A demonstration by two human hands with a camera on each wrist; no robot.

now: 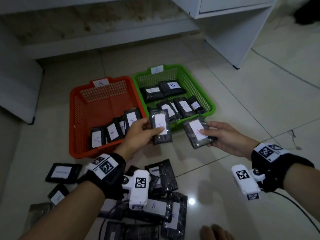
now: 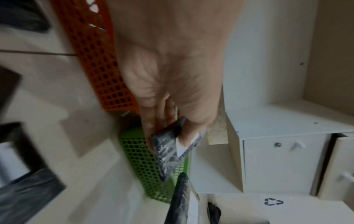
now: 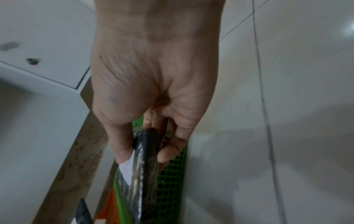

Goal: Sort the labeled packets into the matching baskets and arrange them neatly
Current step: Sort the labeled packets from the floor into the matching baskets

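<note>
My left hand (image 1: pixel 138 134) pinches a black packet (image 1: pixel 160 126) with a white label, thumb on the label, held above the gap between the two baskets. The same packet (image 2: pixel 168 153) shows in the left wrist view. My right hand (image 1: pixel 220 135) grips a second labelled black packet (image 1: pixel 199 133), seen edge-on as the packet (image 3: pixel 145 163) in the right wrist view, just in front of the green basket (image 1: pixel 210 103) marked B. The orange basket (image 1: pixel 76 118) marked A holds several packets labelled A (image 1: pixel 112 131). Several packets (image 1: pixel 173 87) lie in the green basket.
A heap of loose black packets (image 1: pixel 162 174) lies on the tiled floor near me, with more packets (image 1: pixel 63 172) to the left. White cabinets (image 1: pixel 230 26) and a low shelf stand behind the baskets. A cable (image 1: pixel 277 66) runs over the floor on the right.
</note>
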